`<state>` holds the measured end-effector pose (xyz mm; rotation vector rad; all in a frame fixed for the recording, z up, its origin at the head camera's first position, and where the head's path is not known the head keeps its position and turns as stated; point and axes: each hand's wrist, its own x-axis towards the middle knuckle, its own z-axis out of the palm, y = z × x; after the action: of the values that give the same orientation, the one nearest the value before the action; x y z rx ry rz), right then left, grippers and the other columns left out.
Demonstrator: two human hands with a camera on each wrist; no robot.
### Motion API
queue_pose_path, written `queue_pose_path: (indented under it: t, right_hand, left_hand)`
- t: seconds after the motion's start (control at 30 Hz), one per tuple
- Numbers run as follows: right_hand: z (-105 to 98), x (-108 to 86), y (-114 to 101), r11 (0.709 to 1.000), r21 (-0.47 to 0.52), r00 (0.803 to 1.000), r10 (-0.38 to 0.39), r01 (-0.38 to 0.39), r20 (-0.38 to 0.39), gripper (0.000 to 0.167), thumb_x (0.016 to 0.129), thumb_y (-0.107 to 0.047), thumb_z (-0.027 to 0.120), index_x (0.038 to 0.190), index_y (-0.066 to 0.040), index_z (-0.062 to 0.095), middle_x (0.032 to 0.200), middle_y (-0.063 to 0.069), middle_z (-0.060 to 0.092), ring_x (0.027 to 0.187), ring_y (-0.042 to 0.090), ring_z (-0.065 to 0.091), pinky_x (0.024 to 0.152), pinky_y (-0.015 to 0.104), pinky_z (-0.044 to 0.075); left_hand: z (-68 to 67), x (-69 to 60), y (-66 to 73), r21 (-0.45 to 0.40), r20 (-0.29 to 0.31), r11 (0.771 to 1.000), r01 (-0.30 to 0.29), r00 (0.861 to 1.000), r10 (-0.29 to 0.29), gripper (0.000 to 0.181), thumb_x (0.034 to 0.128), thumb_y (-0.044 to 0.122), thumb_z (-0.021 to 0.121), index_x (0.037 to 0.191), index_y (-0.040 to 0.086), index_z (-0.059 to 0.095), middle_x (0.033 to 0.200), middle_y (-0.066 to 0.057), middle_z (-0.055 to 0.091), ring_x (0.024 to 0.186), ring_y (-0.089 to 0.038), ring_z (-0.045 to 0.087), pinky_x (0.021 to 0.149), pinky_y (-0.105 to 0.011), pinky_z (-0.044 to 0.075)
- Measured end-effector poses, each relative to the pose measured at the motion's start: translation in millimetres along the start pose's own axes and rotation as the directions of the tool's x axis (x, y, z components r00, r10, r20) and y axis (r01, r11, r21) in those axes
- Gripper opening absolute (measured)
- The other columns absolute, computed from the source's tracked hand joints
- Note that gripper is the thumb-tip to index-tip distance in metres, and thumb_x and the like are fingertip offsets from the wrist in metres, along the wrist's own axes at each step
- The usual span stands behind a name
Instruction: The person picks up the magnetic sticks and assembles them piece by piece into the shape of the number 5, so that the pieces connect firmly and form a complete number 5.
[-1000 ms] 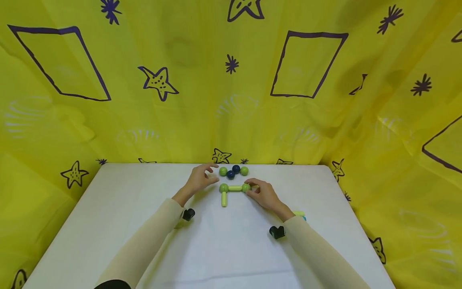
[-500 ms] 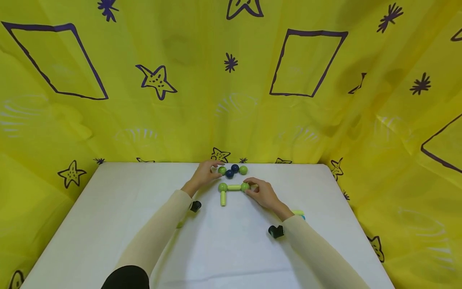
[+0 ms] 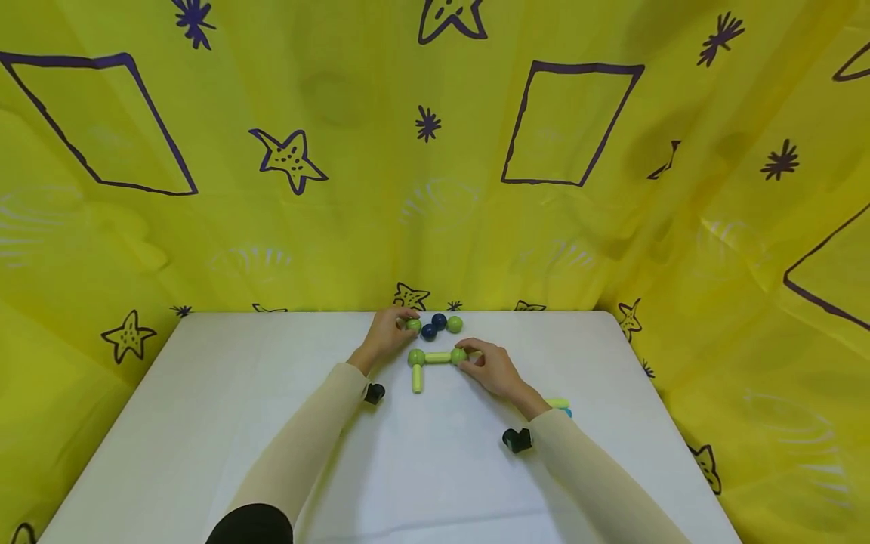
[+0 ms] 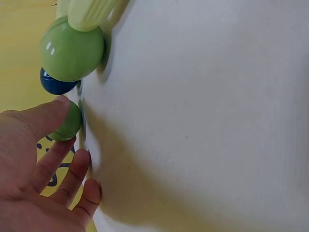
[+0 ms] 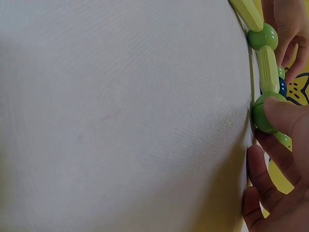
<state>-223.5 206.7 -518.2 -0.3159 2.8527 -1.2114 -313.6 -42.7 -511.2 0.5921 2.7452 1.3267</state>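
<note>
At the back of the table, my left hand [image 3: 386, 332] pinches a loose green ball [image 4: 71, 122] between thumb and forefinger. The ball sits at the left end of a small cluster with two dark blue balls [image 3: 429, 332] and another green ball [image 3: 455, 324]. In front of them lies a joined piece: a green corner ball [image 3: 416, 357], a pale green rod [image 3: 438, 357] running right, and a second rod [image 3: 418, 379] pointing toward me. My right hand [image 3: 495, 370] grips the green ball [image 5: 264, 114] at the right end of that piece.
A pale green rod [image 3: 557, 403] and something blue lie partly hidden by my right forearm. The white table [image 3: 435, 468] meets a yellow patterned curtain [image 3: 381, 227] behind and at both sides.
My left hand has moved right to the leftmost loose green ball and taken hold of it. My right hand keeps its grip on the end ball, with the joined piece staying in place.
</note>
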Motion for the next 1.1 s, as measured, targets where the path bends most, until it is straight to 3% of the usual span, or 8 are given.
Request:
queue_pose_path:
  t: [0.77,0.93,1.1]
  right_hand:
    - [-0.3,1.6,-3.4,1.0,-0.013,1.0,-0.01,0.01,0.008,0.035,0.094,-0.015,0.077,0.128,-0.015,0.069,0.12,0.005,0.071,0.078,0.015,0.056,0.074,0.031,0.048]
    - [-0.5,2.1,-3.5,1.0,-0.024,1.0,-0.018,0.018,0.016,0.034,0.094,-0.016,0.076,0.128,-0.015,0.069,0.12,0.005,0.071,0.078,0.015,0.057,0.074,0.031,0.048]
    - [-1.9,1.1,-3.4,0.999,-0.025,1.0,-0.022,0.023,0.018,0.034,0.094,-0.015,0.076,0.127,-0.014,0.069,0.119,0.006,0.071,0.078,0.016,0.057,0.074,0.032,0.048]
  left_hand:
    - [-0.8,-0.3,-2.2,-0.015,-0.026,0.999,0.044,0.999,-0.044,0.026,0.0898,0.006,0.078,0.116,0.008,0.073,0.12,-0.014,0.071,0.089,-0.023,0.058,0.082,-0.037,0.049]
    - [-6.8,-3.0,-0.2,-0.028,-0.026,0.998,0.05,0.998,-0.051,0.029,0.0897,0.008,0.079,0.118,0.008,0.073,0.12,-0.014,0.07,0.088,-0.022,0.06,0.081,-0.035,0.05]
    - [-16.8,-9.6,4.1,-0.025,-0.044,0.999,0.021,0.999,-0.022,0.032,0.0889,0.009,0.08,0.12,0.006,0.074,0.116,-0.013,0.072,0.084,-0.023,0.061,0.077,-0.033,0.05]
